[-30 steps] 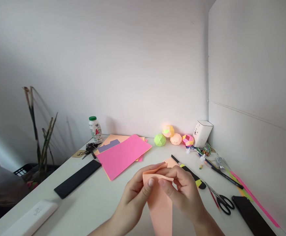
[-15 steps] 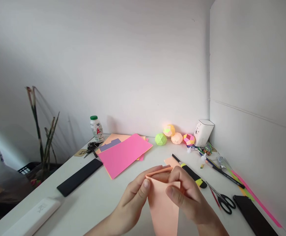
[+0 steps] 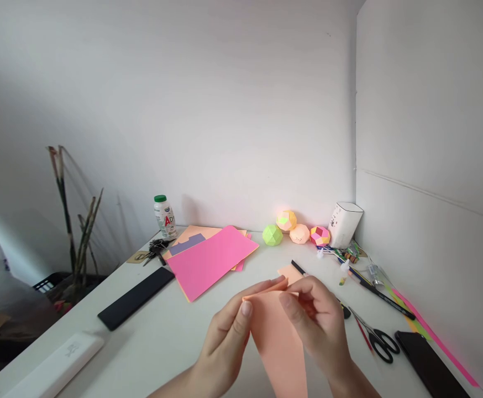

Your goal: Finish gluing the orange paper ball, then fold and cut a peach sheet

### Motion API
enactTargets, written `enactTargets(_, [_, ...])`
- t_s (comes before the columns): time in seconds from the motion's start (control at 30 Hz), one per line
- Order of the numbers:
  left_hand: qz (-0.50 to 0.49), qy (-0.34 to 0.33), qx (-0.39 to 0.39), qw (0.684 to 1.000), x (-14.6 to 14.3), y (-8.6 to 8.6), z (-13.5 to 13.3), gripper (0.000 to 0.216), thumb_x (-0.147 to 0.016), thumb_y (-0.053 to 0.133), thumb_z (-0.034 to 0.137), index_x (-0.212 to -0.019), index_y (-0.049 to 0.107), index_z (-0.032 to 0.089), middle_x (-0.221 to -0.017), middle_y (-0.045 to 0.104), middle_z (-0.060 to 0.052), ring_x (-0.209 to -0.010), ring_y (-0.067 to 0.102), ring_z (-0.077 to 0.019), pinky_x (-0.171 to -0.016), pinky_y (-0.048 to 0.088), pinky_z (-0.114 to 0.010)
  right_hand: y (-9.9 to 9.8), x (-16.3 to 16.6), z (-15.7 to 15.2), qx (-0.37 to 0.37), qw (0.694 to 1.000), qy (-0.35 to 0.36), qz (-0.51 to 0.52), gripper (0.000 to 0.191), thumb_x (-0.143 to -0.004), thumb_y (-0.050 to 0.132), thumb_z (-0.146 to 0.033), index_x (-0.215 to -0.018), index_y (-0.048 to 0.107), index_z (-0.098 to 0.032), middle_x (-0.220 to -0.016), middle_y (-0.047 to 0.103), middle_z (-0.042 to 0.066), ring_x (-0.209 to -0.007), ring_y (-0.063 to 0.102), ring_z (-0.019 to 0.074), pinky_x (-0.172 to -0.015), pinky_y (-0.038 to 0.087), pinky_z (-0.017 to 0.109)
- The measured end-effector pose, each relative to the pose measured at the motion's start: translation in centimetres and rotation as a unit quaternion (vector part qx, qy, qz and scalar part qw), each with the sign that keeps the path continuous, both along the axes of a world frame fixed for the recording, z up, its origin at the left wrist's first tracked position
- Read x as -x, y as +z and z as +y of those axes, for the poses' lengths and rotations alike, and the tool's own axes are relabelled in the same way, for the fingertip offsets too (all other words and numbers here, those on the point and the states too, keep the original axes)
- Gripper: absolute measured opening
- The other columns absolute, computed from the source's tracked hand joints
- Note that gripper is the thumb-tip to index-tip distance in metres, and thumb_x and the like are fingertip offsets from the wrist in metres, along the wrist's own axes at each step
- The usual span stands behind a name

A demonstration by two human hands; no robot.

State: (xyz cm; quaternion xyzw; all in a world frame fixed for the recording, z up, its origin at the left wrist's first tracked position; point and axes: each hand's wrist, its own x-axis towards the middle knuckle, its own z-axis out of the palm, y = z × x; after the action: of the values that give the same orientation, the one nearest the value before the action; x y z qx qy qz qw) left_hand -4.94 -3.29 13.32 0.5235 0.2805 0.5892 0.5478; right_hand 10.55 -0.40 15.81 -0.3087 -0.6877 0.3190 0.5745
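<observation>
Held up over the white table is a peach paper strip [image 3: 281, 342], bent back on itself near its top edge. My left hand [image 3: 225, 337] pinches the fold at the strip's left corner, thumb in front and fingers behind. My right hand [image 3: 320, 326] grips the upper right edge between thumb and curled fingers. The strip's lower end runs out of the bottom of the view. Behind my right hand lie a small peach paper piece [image 3: 289, 272] and a cutter knife, mostly covered by that hand.
Pink sheets [image 3: 212, 265] lie at the back, beside a bottle [image 3: 164, 216]. Several paper balls [image 3: 272, 235] stand along the wall. On the right are scissors [image 3: 382, 340], a black phone [image 3: 430, 362] and pens [image 3: 386, 298]. A black bar [image 3: 136, 298] and a white case [image 3: 59, 365] lie left.
My right hand has turned and its thumb has moved up to the strip's top edge. The strip's top has closed toward the back, and its lower end has swung slightly right.
</observation>
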Motion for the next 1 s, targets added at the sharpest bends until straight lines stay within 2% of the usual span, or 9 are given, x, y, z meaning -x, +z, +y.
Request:
enactTargets(0.1, [-0.009,0.007,0.006,1.000,0.1,-0.2,-0.2,0.041,-0.094,0.046,0.045,-0.124,0.062,0.022,-0.134,0.057,-0.012,-0.125,0.051,-0.0331,-0.102,0.045,-0.048,0.3,0.0,0.0,-0.077,0.994,-0.078,-0.014,0.021,-0.085,0.063,-0.024,-0.069,0.050,-0.021,-0.058,0.049,-0.004,-0.052,0.045,0.0099,-0.048,0.038,0.022])
enactTargets(0.23, [0.010,0.017,0.029,0.999,0.1,0.1,-0.3,0.042,-0.091,0.049,0.049,-0.118,0.066,0.021,-0.132,0.059,-0.012,-0.126,0.050,-0.0329,-0.105,0.041,-0.047,0.2,-0.1,0.2,-0.094,0.993,-0.073,-0.007,0.020,-0.084,0.065,-0.022,-0.070,0.051,-0.021,-0.062,0.047,-0.003,-0.057,0.047,0.0114,-0.051,0.041,0.023])
enactTargets(0.37, [0.017,0.058,0.061,0.996,0.0,0.2,-0.5,0.045,-0.086,0.054,0.054,-0.113,0.068,0.021,-0.126,0.064,-0.011,-0.122,0.053,-0.0325,-0.107,0.039,-0.047,-0.1,-0.3,0.4,-0.101,0.993,-0.063,0.015,0.017,-0.083,0.067,-0.024,-0.073,0.054,-0.022,-0.071,0.054,0.001,-0.066,0.054,0.0147,-0.054,0.047,0.026])
enactTargets(0.6, [0.032,0.063,0.043,0.997,-0.1,0.1,-0.8,0.041,-0.088,0.053,0.051,-0.112,0.069,0.022,-0.122,0.066,-0.011,-0.117,0.058,-0.0309,-0.105,0.041,-0.045,-0.2,-0.7,0.3,-0.072,0.996,-0.041,0.021,0.018,-0.082,0.069,-0.026,-0.074,0.054,-0.022,-0.065,0.054,0.000,-0.064,0.055,0.0149,-0.055,0.049,0.027])
enactTargets(0.8, [0.043,0.058,0.060,0.996,0.2,0.0,-0.9,0.038,-0.088,0.053,0.051,-0.113,0.069,0.026,-0.119,0.068,-0.009,-0.116,0.059,-0.0298,-0.103,0.044,-0.043,0.1,-1.2,0.2,-0.042,0.998,-0.049,0.005,0.016,-0.078,0.073,-0.030,-0.080,0.061,-0.021,-0.066,0.056,-0.001,-0.056,0.051,0.0119,-0.049,0.045,0.023])
enactTargets(1.0, [0.038,0.035,0.056,0.997,0.4,0.1,-0.8,0.040,-0.087,0.055,0.051,-0.113,0.069,0.023,-0.117,0.069,-0.010,-0.115,0.059,-0.0310,-0.101,0.046,-0.045,0.7,-1.3,0.2,-0.002,1.000,0.013,0.023,0.015,-0.078,0.074,-0.029,-0.072,0.062,-0.020,-0.065,0.057,-0.001,-0.055,0.050,0.0106,-0.047,0.043,0.021])
